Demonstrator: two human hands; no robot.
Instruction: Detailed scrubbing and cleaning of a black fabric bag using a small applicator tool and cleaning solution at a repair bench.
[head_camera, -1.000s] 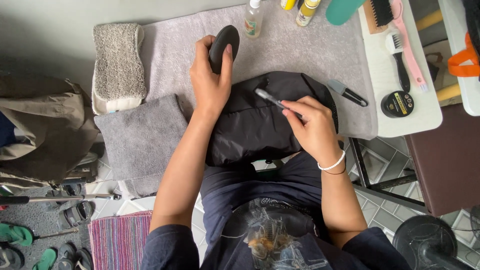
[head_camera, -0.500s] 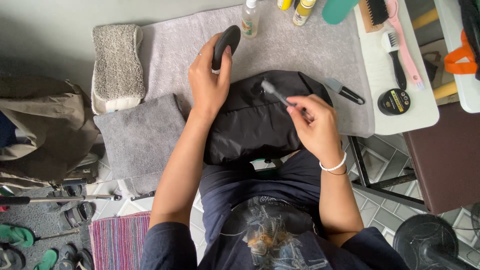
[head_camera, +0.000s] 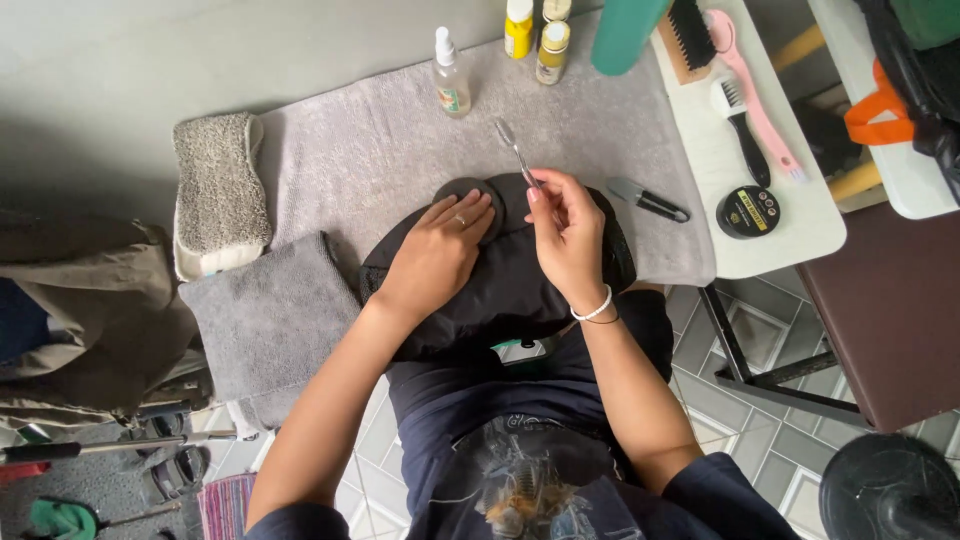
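Left hand (head_camera: 440, 250): flat, fingers spread, pressing a dark oval pad (head_camera: 466, 192) against the black cloth (head_camera: 500, 290); open, gripping nothing.
Right hand (head_camera: 568, 232): closed on a thin grey tool (head_camera: 516, 152), pinched near its lower end; the tip points to the far side, above the pad.
Pad: at the far edge of the black cloth, partly under the left fingers, just left of the right hand.
Black cloth: bunched at the near edge of the bench, over the person's lap.
Bench cover: grey towel (head_camera: 370, 150) spread across the bench (head_camera: 150, 60).
Far row: clear spray bottle (head_camera: 450, 76), two yellow bottles (head_camera: 518, 28) just right of it, teal cylinder (head_camera: 625, 35) further right.
Right of the hands: black-handled knife (head_camera: 648, 200) on the towel, apart from the right hand.
Side table (head_camera: 790, 232): white; holds a round black tin (head_camera: 747, 212), a pink brush (head_camera: 755, 95), a black brush (head_camera: 738, 122) and a wooden brush (head_camera: 688, 35).
Left side: folded grey cloth (head_camera: 262, 310) near, rough sponge block (head_camera: 218, 195) beyond it.
Wrist: white band (head_camera: 594, 310) on the right arm.
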